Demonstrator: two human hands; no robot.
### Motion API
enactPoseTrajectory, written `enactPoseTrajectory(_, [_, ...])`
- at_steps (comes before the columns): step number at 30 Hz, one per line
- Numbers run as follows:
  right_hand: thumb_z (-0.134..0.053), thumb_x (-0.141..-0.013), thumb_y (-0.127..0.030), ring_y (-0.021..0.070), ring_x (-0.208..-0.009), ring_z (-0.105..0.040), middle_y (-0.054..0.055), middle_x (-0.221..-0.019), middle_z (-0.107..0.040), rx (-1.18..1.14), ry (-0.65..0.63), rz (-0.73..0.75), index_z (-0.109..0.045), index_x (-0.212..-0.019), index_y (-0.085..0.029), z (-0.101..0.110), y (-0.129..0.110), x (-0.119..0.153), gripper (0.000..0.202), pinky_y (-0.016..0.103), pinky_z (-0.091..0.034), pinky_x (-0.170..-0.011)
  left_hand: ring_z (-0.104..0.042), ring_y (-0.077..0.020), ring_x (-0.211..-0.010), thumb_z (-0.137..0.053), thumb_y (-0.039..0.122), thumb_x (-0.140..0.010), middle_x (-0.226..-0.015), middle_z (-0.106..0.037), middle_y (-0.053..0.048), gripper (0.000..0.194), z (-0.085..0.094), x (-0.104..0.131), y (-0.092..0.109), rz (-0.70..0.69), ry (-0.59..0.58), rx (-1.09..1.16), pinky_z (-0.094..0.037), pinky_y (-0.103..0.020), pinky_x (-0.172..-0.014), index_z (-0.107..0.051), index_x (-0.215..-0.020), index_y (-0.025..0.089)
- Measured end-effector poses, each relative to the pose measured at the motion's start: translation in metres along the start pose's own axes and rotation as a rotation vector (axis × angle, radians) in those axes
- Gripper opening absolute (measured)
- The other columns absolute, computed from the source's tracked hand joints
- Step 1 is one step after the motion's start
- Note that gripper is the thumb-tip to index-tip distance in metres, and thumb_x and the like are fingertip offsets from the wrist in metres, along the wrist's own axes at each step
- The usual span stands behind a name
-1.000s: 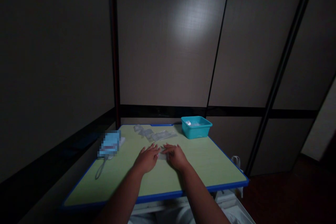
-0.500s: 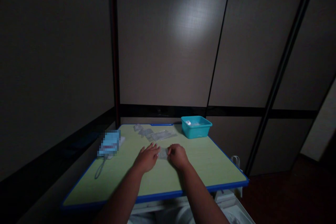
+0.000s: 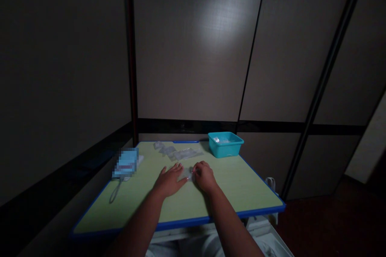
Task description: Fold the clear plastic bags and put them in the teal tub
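A small clear plastic bag lies flat on the pale green tabletop, between my two hands. My left hand rests palm down with its fingers spread, and its fingertips and thumb touch the bag's left part. At the right end, my right hand is closed, with thumb and fingers pinching the bag's edge. The bag's contents, if any, are too faint to make out. Beyond my hands, several more clear plastic bags are spread out.
A turquoise plastic basket with some clear plastic inside stands at the back right of the table. On the left edge sits a blurred blue item with a wrist strap. Dark wardrobe panels rise behind the table.
My left thumb has slid rightward across the bag. The fingers of my right hand have shifted slightly at the bag's edge; both arms stay nearly in place.
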State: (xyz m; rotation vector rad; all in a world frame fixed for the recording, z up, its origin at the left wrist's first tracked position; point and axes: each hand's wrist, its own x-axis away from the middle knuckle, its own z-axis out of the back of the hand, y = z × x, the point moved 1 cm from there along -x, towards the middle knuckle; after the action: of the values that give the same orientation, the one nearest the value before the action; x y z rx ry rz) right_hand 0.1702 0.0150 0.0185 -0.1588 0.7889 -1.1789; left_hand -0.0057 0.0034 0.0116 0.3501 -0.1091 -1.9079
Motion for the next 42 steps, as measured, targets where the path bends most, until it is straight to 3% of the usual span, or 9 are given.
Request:
enactPoseTrajectory(4, [-0.052,-0.07,-0.015,0.0193,-0.086,-0.05,0.001,-0.081,-0.058,0.008,0.015,-0.076,-0.057,-0.091,-0.026,0.001,0.0,0.001,0.024,0.032,-0.031,-0.077,-0.02,-0.0201,-0.133,-0.031,0.059,-0.082,-0.142,-0.03,-0.002,0.06,-0.001,0.0,0.0,-0.01,-0.005,0.007,-0.012,-0.05,-0.105,-0.036,-0.132,0.027])
enactPoseTrajectory(7, [-0.048,-0.072,-0.016,0.019,-0.083,-0.051,0.001,-0.076,-0.058,-0.12,0.089,-0.115,-0.056,-0.096,-0.025,0.003,0.001,0.0,0.026,0.034,-0.033,-0.078,-0.019,-0.0202,-0.133,-0.032,0.059,-0.082,-0.142,-0.03,-0.002,0.06,-0.001,0.0,0.001,-0.01,0.006,0.002,-0.012,-0.05,-0.105,-0.036,-0.133,0.026])
enactPoseTrajectory(11, [-0.048,-0.074,-0.025,0.0175,-0.08,-0.053,0.002,-0.081,-0.056,-0.692,0.267,-0.214,-0.053,-0.093,-0.023,0.004,0.004,-0.006,0.019,0.032,-0.041,-0.073,-0.015,-0.0201,-0.134,-0.035,0.057,-0.082,-0.143,-0.027,0.0,0.059,0.0,0.001,0.001,-0.005,0.036,-0.004,-0.012,-0.049,-0.106,-0.033,-0.133,0.029])
enactPoseTrajectory(14, [-0.053,-0.071,-0.031,0.0181,-0.079,-0.055,0.001,-0.081,-0.056,-1.153,0.259,-0.431,-0.051,-0.092,-0.027,0.005,0.006,-0.008,0.022,0.031,-0.045,-0.063,-0.014,-0.0196,-0.134,-0.035,0.054,-0.083,-0.143,-0.027,0.002,0.054,0.0,0.0,0.0,-0.013,0.04,-0.001,-0.011,-0.049,-0.105,-0.033,-0.133,0.033])
enactPoseTrajectory(17, [-0.055,-0.068,-0.032,0.0188,-0.083,-0.056,0.0,-0.084,-0.056,-1.376,0.232,-0.525,-0.049,-0.094,-0.03,0.009,0.009,-0.008,0.027,0.031,-0.048,-0.06,-0.015,-0.0193,-0.134,-0.032,0.052,-0.085,-0.143,-0.028,0.002,0.051,-0.001,-0.001,-0.001,-0.012,0.03,0.001,-0.012,-0.05,-0.105,-0.033,-0.132,0.033])
enactPoseTrajectory(25, [-0.046,-0.071,-0.048,0.0244,-0.101,-0.052,0.004,-0.094,-0.059,-1.376,0.17,-0.555,-0.049,-0.101,-0.029,0.017,0.015,-0.008,0.035,0.037,-0.05,-0.063,-0.016,-0.0184,-0.133,-0.031,0.048,-0.087,-0.142,-0.03,0.001,0.047,-0.002,-0.002,-0.002,0.005,0.01,0.003,-0.011,-0.049,-0.105,-0.036,-0.131,0.032])
enactPoseTrajectory(30, [-0.048,-0.072,-0.043,0.0241,-0.098,-0.053,0.004,-0.085,-0.06,-1.531,0.054,-0.607,-0.052,-0.097,-0.026,0.023,0.006,-0.006,0.031,0.041,-0.049,-0.064,-0.018,-0.0186,-0.133,-0.03,0.048,-0.087,-0.142,-0.031,0.002,0.047,-0.003,-0.002,-0.002,-0.005,0.008,0.002,-0.013,-0.049,-0.105,-0.036,-0.131,0.032])
enactPoseTrajectory(37, [-0.046,-0.076,-0.041,0.0221,-0.089,-0.058,0.004,-0.087,-0.063,-1.63,-0.137,-0.585,-0.054,-0.096,-0.024,0.026,0.003,-0.005,0.026,0.042,-0.049,-0.063,-0.022,-0.0191,-0.132,-0.031,0.046,-0.087,-0.143,-0.028,-0.003,0.053,-0.003,-0.002,-0.001,0.026,0.004,0.004,-0.013,-0.045,-0.106,-0.026,-0.137,0.026])
enactPoseTrajectory(42, [-0.044,-0.08,-0.042,0.0195,-0.085,-0.059,0.005,-0.089,-0.063,-1.579,-0.231,-0.568,-0.055,-0.094,-0.022,0.022,-0.002,-0.004,0.028,0.032,-0.048,-0.058,-0.023,-0.0195,-0.131,-0.03,0.047,-0.087,-0.141,-0.032,0.0,0.048,-0.004,-0.003,-0.003,0.017,0.015,-0.001,-0.014,-0.046,-0.106,-0.035,-0.132,0.03])
